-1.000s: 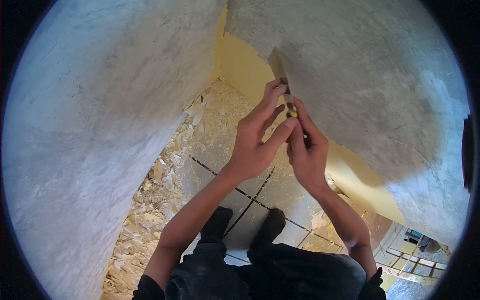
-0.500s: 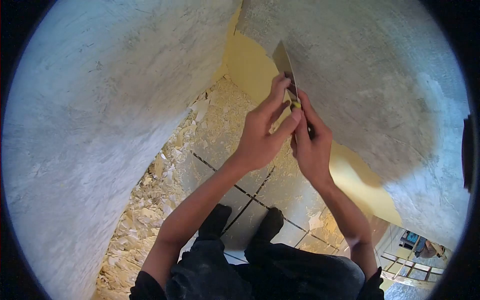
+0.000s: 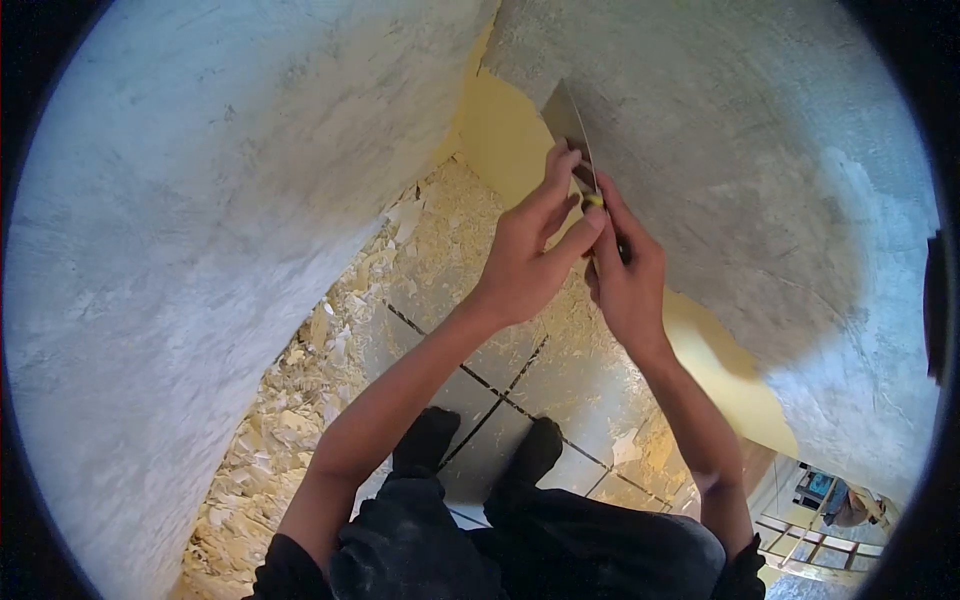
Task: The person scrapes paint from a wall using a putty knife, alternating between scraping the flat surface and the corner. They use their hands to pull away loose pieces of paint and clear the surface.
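Note:
A wide-bladed scraper [image 3: 566,112] points up at the right-hand wall [image 3: 720,170], its blade edge at the border between grey bare surface and a yellow painted strip [image 3: 505,130]. My right hand [image 3: 630,275] is wrapped round the scraper's dark handle, which shows a yellow band near the blade. Fingers of my left hand [image 3: 530,250] press against the lower blade, and its thumb rests by the handle's top. Both hands are closed on the tool. Most of the handle is hidden by the fingers.
Scraped rough wall [image 3: 220,230] rises on the left. Peeled paint flakes [image 3: 290,430] lie heaped along its foot and across the tiled floor [image 3: 480,345]. My dark-shod feet [image 3: 535,450] stand on the tiles. A rack-like wooden frame [image 3: 820,545] appears at lower right.
The scraper and both hands keep nearly the same place and grip; the blade is slightly more turned, showing more of its face. The view has shifted slightly.

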Demonstrator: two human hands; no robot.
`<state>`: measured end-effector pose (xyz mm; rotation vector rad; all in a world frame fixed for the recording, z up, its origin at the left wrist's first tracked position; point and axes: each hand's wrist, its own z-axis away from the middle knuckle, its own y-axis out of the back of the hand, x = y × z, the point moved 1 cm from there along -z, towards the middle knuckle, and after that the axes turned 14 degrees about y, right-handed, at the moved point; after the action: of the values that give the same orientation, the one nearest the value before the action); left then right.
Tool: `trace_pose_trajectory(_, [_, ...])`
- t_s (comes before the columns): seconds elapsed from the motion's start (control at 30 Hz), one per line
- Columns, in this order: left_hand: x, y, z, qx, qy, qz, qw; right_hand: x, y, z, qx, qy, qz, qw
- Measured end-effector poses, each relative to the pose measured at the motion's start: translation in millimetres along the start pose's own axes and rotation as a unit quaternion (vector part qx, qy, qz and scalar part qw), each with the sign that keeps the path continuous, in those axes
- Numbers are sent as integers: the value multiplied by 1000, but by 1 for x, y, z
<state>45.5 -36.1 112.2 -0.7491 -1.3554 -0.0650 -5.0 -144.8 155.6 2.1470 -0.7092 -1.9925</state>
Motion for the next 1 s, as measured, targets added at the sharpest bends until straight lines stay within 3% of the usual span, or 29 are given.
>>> trace_pose_trajectory(0.13, [-1,-1,-2,-8,-16,-80,997,-4,2,3,13,-17,-2,1000])
trace_pose_trajectory(0.27, [-1,-2,1,-1,9,-120,993,0,-5,0,5,47,39,998])
trace_pose_trajectory(0.47, [4,0,-6,-36,57,32,997,1,-4,-4,-7,38,37,999])
trace_pose_trajectory(0.73, [-1,0,4,-25,50,-24,998,-6,-1,2,-6,-5,6,1000])
trace_pose_trajectory(0.8, [-5,-4,1,-10,44,-12,999,7,-8,-8,-21,50,28,998])
trace_pose_trajectory(0.93, [-5,-1,4,25,20,-14,999,-8,-8,4,-11,54,32,998])
trace_pose_trajectory(1.0, [-3,1,6,25,15,-23,999,-8,-2,6,-4,-2,5,1000])
